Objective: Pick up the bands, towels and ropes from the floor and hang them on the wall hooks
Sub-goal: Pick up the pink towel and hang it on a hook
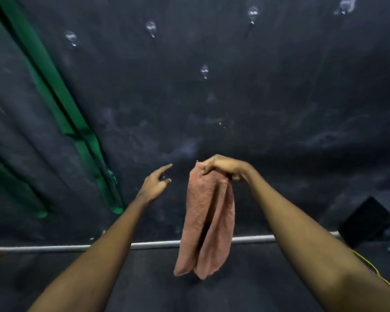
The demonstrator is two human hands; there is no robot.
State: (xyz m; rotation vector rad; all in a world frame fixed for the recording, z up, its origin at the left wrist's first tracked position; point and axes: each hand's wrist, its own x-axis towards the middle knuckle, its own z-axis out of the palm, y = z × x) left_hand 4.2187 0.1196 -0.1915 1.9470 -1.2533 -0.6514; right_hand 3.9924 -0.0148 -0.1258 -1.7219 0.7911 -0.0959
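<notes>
Head view: right hand (223,166) pinches pink towel (206,221).

The bare left forearm (95,251) and bare right forearm (302,221) extend forward and upward from the lower frame edge. The left grip (154,185) is raised with fingers (166,167) straight and spread, the index finger pointing up and to the right; it holds nothing. The right grip (223,167) sits slightly higher, wrist bent downward, fingers curled and pinching the top edge of a folded pink terry-cloth towel (206,221), which hangs free below. The two grips are near each other, not touching
</notes>
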